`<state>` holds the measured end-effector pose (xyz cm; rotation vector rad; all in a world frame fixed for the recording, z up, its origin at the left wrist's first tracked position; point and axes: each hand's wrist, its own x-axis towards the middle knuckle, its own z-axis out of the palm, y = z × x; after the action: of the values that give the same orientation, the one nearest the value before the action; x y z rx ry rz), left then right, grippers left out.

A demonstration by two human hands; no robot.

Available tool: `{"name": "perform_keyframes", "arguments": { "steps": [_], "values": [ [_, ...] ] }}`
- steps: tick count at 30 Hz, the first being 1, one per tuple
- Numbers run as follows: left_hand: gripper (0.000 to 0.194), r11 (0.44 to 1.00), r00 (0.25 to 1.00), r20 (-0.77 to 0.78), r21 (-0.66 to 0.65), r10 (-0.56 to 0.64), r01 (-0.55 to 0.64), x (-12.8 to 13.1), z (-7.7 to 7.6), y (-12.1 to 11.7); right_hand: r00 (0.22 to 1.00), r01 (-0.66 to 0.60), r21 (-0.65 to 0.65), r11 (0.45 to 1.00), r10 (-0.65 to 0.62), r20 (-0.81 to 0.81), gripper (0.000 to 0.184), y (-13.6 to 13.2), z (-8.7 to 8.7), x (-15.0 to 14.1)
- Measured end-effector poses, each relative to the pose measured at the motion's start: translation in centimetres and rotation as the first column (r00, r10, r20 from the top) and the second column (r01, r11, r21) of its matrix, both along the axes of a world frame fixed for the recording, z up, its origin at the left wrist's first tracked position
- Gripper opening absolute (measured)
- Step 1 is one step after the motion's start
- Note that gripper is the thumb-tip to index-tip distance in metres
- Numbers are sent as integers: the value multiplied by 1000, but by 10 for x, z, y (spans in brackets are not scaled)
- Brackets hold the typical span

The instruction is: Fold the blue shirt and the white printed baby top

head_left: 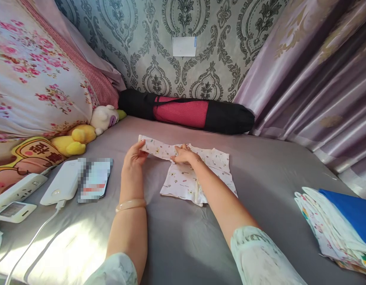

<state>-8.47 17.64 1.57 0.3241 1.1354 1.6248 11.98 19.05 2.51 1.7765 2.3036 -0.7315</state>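
A small white baby shirt (185, 180) with a tiny coloured print lies spread on the grey bed sheet (177, 245), one sleeve stretched out to the left. My left hand (135, 153) grips the cuff end of that sleeve, thumb on top and the other fingers underneath. Where the same sleeve joins the body, my right hand (184, 154) has its fingers closed on the cloth. My right forearm crosses over the shirt and hides part of its right side. A pale strip of trim runs down the front near the lower edge.
Folded clothes (334, 225) are stacked at the right. At the left lie a phone (95, 180), a white power bank (62, 182) with a cable, a power strip (19, 192) and plush toys (78, 138). A black and red roll bag (183, 113) rests against the wall.
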Motion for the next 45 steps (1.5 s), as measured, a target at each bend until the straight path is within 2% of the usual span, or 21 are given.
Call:
{"name": "perform_keyframes", "arguments": {
  "steps": [3, 6, 10, 12, 14, 16, 17, 19, 21, 23, 24, 26, 29, 35, 39, 42, 45],
  "values": [
    [18, 999, 998, 68, 40, -10, 7, 4, 4, -1, 1000, 21, -37, 999, -21, 16, 88, 3, 3, -5],
    [15, 992, 999, 10, 115, -50, 49, 11, 7, 0, 998, 54, -41, 998, -54, 16, 99, 5, 4, -11],
    [16, 988, 995, -84, 137, -55, 66, 30, 8, 6, 996, 83, 2, 997, -83, -12, 104, 8, 0, -13],
    [19, 989, 994, -107, 142, -24, 39, 41, 8, 9, 993, 79, 33, 996, -76, -96, 102, 8, -3, -6],
    [20, 988, 992, -126, 151, 5, 15, 52, 9, 11, 957, 120, 67, 991, -97, -274, 87, 8, -7, 4],
    [21, 987, 990, -142, 163, 20, 4, 61, 9, 11, 834, 262, 38, 964, -207, -511, 62, 5, -10, 17],
    [21, 985, 989, -150, 170, 20, 6, 66, 10, 11, 730, 343, -24, 939, -283, -622, 49, 2, -11, 23],
    [22, 983, 987, -162, 181, 16, 14, 75, 10, 10, 470, 447, -224, 866, -440, -765, 31, -6, -13, 37],
    [23, 981, 986, -165, 192, 7, 25, 84, 9, 9, 225, 439, -416, 796, -545, -807, 21, -17, -13, 50],
    [23, 977, 987, -162, 208, -8, 42, 95, 8, 7, 38, 404, -539, 739, -603, -797, 17, -27, -13, 64],
    [23, 974, 986, -166, 218, -18, 55, 100, 8, 5, -32, 389, -578, 718, -616, -787, 16, -31, -13, 70],
    [23, 968, 980, -191, 232, -49, 93, 112, 6, 2, -124, 366, -628, 686, -633, -764, 16, -38, -15, 82],
    [24, 953, 960, -257, 247, -110, 175, 129, 0, -5, -168, 333, -663, 670, -650, -741, 18, -42, -20, 93],
    [33, 901, 879, -406, 236, -249, 364, 158, -20, -15, -163, 280, -692, 666, -677, -718, 27, -42, -22, 83],
    [43, 836, 816, -445, 225, -369, 501, 162, -18, -16, -156, 214, -698, 683, -681, -715, 39, -42, -16, 76],
    [59, 835, 825, -414, 224, -385, 502, 148, -10, -11, -158, 181, -690, 701, -671, -724, 40, -42, -14, 76],
    [56, 891, 869, -403, 221, -286, 396, 126, -5, -5, -140, 263, -662, 701, -652, -746, 16, -41, -18, 77]
  ]
}}
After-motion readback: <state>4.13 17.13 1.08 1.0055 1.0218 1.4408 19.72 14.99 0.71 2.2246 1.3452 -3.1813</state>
